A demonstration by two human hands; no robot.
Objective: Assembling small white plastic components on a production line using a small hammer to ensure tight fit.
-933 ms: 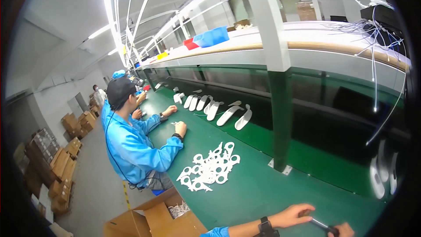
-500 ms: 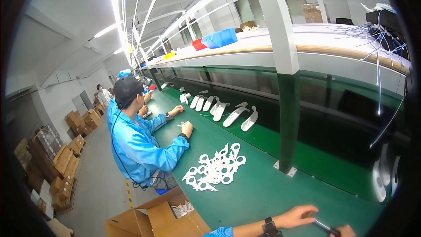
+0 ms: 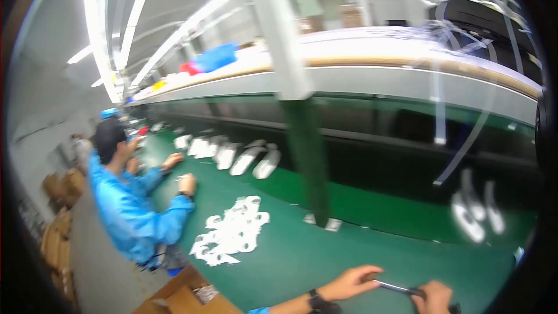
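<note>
tool (image 3: 396, 287): a thin metal shaft with a dark handle, over the near part of the green bench (image 3: 290, 267), between our left hand (image 3: 351, 282) and our right hand (image 3: 437, 298).
long axis: it runs crosswise before us, sloping slightly down to the right; the shaft's end points left, and the handle lies to the right.
right hand: it comes in from the lower right, fingers curled and clamped on the handle.
left hand: the forearm slants up from the lower edge, with a dark wristband (image 3: 322, 302); fingers reach right, thumb and forefinger parted about the shaft's end. we cannot tell whether they grip it.
white ringed parts (image 3: 232, 229): heaped on the bench, left of our hands.
cardboard box (image 3: 180, 301): at the lower left, beside the bench, with small white pieces inside.
pale curved pieces (image 3: 247, 160): a row farther along, blurred.
co-worker (image 3: 136, 212): seated at our left, blue jacket, forearms on the bench.
</note>
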